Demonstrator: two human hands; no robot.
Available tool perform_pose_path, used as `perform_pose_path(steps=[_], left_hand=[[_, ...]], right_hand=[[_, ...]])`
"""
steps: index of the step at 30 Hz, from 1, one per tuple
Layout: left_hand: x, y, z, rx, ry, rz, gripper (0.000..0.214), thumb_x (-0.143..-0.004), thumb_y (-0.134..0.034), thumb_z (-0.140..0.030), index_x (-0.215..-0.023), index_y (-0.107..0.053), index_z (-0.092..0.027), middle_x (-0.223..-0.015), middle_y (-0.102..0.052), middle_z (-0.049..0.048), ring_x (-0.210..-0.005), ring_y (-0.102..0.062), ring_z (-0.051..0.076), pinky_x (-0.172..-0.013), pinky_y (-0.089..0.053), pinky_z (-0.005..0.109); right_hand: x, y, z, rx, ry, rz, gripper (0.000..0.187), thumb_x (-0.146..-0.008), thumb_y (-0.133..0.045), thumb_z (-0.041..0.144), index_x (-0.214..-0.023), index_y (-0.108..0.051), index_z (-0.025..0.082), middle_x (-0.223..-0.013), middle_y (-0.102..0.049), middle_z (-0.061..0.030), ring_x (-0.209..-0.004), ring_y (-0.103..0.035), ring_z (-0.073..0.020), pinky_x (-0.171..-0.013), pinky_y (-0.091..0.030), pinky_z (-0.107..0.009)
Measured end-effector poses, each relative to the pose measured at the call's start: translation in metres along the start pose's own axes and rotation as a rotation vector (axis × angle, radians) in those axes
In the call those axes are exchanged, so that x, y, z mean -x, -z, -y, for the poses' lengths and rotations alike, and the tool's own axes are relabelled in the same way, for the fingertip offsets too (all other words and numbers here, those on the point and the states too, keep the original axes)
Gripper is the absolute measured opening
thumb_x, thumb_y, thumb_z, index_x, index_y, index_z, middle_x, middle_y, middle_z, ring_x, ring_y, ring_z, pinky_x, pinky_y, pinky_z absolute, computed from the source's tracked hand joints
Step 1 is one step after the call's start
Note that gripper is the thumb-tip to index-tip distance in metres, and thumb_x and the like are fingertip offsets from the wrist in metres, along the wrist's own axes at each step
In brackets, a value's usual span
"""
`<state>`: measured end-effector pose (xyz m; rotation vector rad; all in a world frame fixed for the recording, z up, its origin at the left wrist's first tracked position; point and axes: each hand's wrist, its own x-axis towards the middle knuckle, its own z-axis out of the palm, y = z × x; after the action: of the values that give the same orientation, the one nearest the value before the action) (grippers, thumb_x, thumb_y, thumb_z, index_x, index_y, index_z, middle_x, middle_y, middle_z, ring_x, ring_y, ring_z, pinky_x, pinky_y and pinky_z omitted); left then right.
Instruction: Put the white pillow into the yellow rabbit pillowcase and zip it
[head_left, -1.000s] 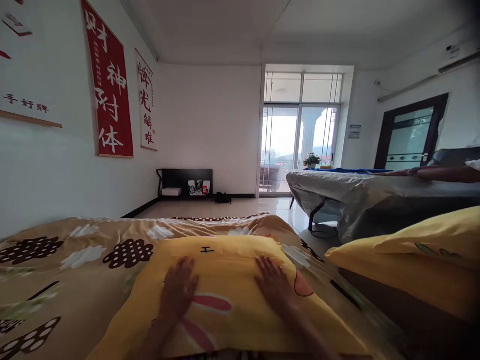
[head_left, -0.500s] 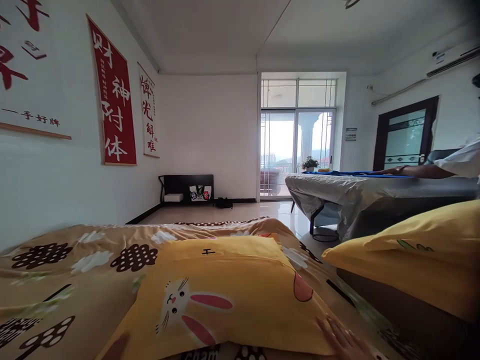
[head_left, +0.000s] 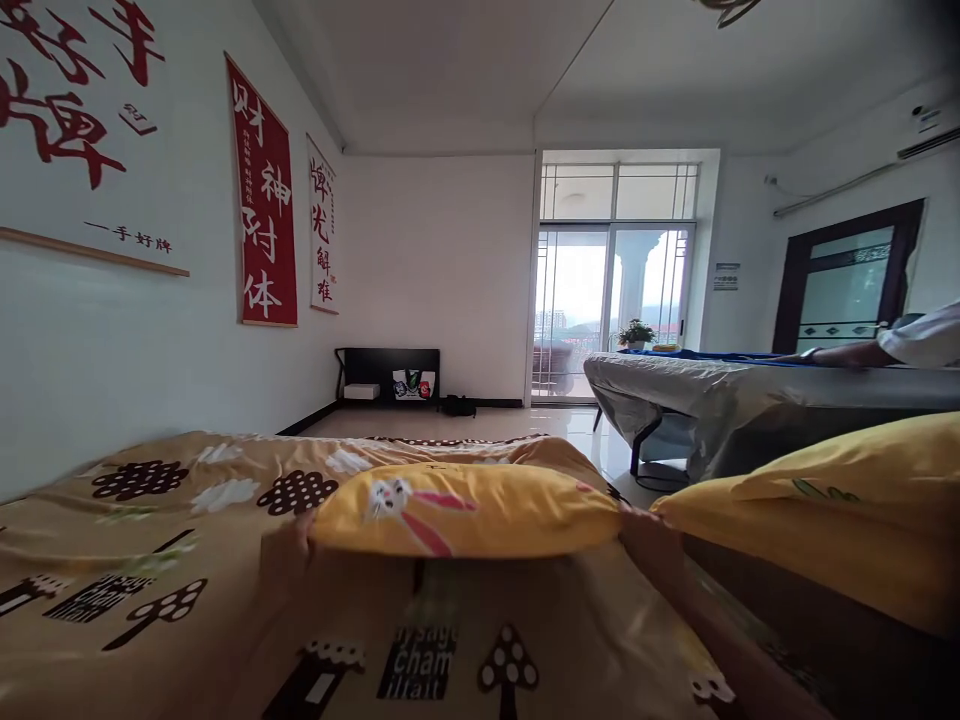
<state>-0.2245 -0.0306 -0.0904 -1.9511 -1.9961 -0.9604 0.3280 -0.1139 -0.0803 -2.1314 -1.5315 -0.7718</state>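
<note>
A yellow pillow [head_left: 517,510] with a printed white rabbit is tilted away from me above the patterned bedding, its near edge raised. At its left end is my left hand [head_left: 298,535], blurred, with fingers closed on the pillow's side. My right hand [head_left: 639,522] grips the opposite end, the forearm reaching in from the lower right. Most of the fingers on both hands are hidden by the pillow or smeared by motion. Beneath lies tan bedding [head_left: 420,610] printed with mushrooms, clouds and lettering.
Another yellow pillow [head_left: 840,500] rests on a dark surface at the right. Beyond it, a plastic-covered table [head_left: 675,385] holds blue cloth, with another person's arm [head_left: 847,355] across it. A black low stand [head_left: 386,370] is by the far wall.
The rabbit pillow has moved away from me, its near edge lifted, baring printed bedding. Both hands have moved forward to its ends. The view has turned slightly left.
</note>
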Motion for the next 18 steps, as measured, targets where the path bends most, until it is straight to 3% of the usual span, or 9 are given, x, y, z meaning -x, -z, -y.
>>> perform_pose_path(steps=[3,5,7,9,12,14,16,18], left_hand=[[-0.066,0.050,-0.027,0.140,0.113,-0.204,0.032,-0.081,-0.042,-0.021,-0.105,-0.062,-0.015,-0.090,-0.066,0.0076,-0.084,-0.062,0.021,-0.073,-0.045,0.028],[-0.102,0.088,-0.047,0.204,0.209,-0.392,0.034,-0.081,-0.040,-0.019,-0.109,-0.058,-0.011,-0.102,-0.062,0.0117,-0.095,-0.058,0.023,-0.079,-0.045,0.031],[-0.123,0.122,-0.064,0.271,0.286,-0.567,0.036,-0.083,-0.039,-0.018,-0.114,-0.054,-0.007,-0.112,-0.057,0.0147,-0.103,-0.054,0.025,-0.086,-0.044,0.035],[-0.133,0.145,-0.073,0.327,0.313,-0.656,0.036,-0.085,-0.034,-0.016,-0.112,-0.054,-0.004,-0.110,-0.058,0.0124,-0.101,-0.053,0.021,-0.087,-0.044,0.034],[-0.136,0.155,-0.072,0.328,0.291,-0.616,0.036,-0.088,-0.030,-0.018,-0.101,-0.058,0.000,-0.091,-0.061,0.0059,-0.091,-0.056,0.017,-0.083,-0.043,0.033],[-0.137,0.148,-0.070,0.271,0.259,-0.523,0.039,-0.090,-0.032,-0.024,-0.093,-0.060,0.003,-0.085,-0.061,0.0076,-0.092,-0.058,0.023,-0.085,-0.042,0.041],[-0.141,0.132,-0.077,0.192,0.216,-0.437,0.039,-0.090,-0.038,-0.026,-0.092,-0.061,0.005,-0.093,-0.062,0.0163,-0.100,-0.057,0.034,-0.090,-0.037,0.054],[-0.146,0.105,-0.097,0.125,0.095,-0.389,0.038,-0.088,-0.042,-0.021,-0.110,-0.057,0.006,-0.118,-0.057,0.0255,-0.118,-0.048,0.039,-0.098,-0.027,0.060]], right_hand=[[-0.068,0.068,0.008,0.070,-0.049,-0.086,0.033,-0.089,-0.033,0.014,-0.099,-0.063,0.007,-0.090,-0.067,-0.0192,-0.082,-0.065,-0.0303,-0.079,-0.039,-0.044],[-0.099,0.111,0.017,0.081,-0.119,-0.204,0.028,-0.090,-0.035,0.015,-0.101,-0.060,0.006,-0.096,-0.065,-0.0196,-0.089,-0.062,-0.0301,-0.078,-0.037,-0.042],[-0.116,0.143,0.024,0.023,-0.202,-0.280,0.026,-0.090,-0.037,0.017,-0.101,-0.059,0.007,-0.098,-0.063,-0.0180,-0.088,-0.059,-0.0267,-0.074,-0.035,-0.037],[-0.122,0.159,0.028,-0.069,-0.282,-0.279,0.027,-0.090,-0.036,0.017,-0.102,-0.059,0.007,-0.093,-0.063,-0.0158,-0.079,-0.056,-0.0212,-0.067,-0.033,-0.032],[-0.127,0.154,0.026,-0.142,-0.346,-0.243,0.032,-0.089,-0.035,0.018,-0.105,-0.059,0.005,-0.090,-0.063,-0.0163,-0.075,-0.053,-0.0182,-0.062,-0.030,-0.030],[-0.135,0.141,0.024,-0.150,-0.330,-0.225,0.035,-0.090,-0.033,0.018,-0.107,-0.059,0.002,-0.094,-0.062,-0.0193,-0.082,-0.055,-0.0205,-0.066,-0.031,-0.032],[-0.150,0.123,0.027,-0.144,-0.283,-0.180,0.039,-0.093,-0.033,0.021,-0.113,-0.058,0.000,-0.101,-0.062,-0.0229,-0.093,-0.057,-0.0264,-0.073,-0.034,-0.036],[-0.161,0.098,0.040,-0.124,-0.224,-0.123,0.044,-0.093,-0.039,0.027,-0.126,-0.052,-0.001,-0.112,-0.058,-0.0278,-0.105,-0.054,-0.0355,-0.083,-0.034,-0.046]])
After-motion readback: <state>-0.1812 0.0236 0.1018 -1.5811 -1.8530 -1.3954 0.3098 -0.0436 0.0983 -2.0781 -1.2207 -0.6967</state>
